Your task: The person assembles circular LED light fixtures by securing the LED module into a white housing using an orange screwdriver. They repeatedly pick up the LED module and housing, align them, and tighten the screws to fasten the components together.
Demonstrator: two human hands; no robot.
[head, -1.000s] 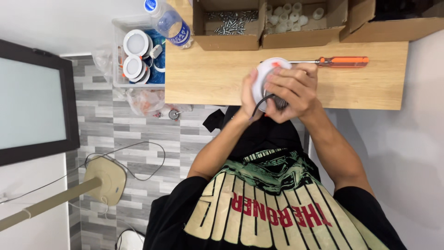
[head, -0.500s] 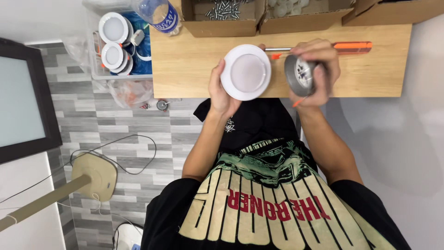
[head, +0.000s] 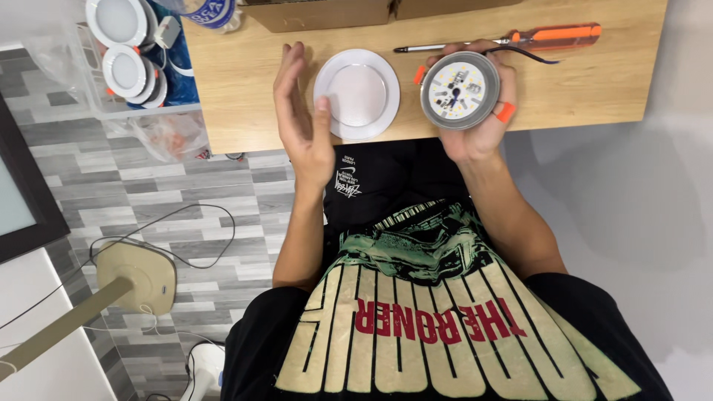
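Observation:
My left hand (head: 303, 119) is open with its fingers apart and nothing in it, just left of a round white lamp cover (head: 357, 93) that lies flat on the wooden table (head: 238, 89). My right hand (head: 475, 130) grips a round metal lamp body (head: 459, 90), held above the table's front edge. Its white board of small light chips faces me, and orange clips stick out at its sides. Behind it on the table lies a screwdriver (head: 520, 38) with an orange handle.
Cardboard boxes (head: 327, 13) stand along the table's far side. At the top left, a clear bin (head: 122, 63) holds several round white lamps, with a bottle (head: 208, 11) beside it. A fan base (head: 137, 278) and cables lie on the tiled floor.
My left hand has let go of the white cover, which now lies on the table. My right hand has turned the lamp body so its chip board faces me.

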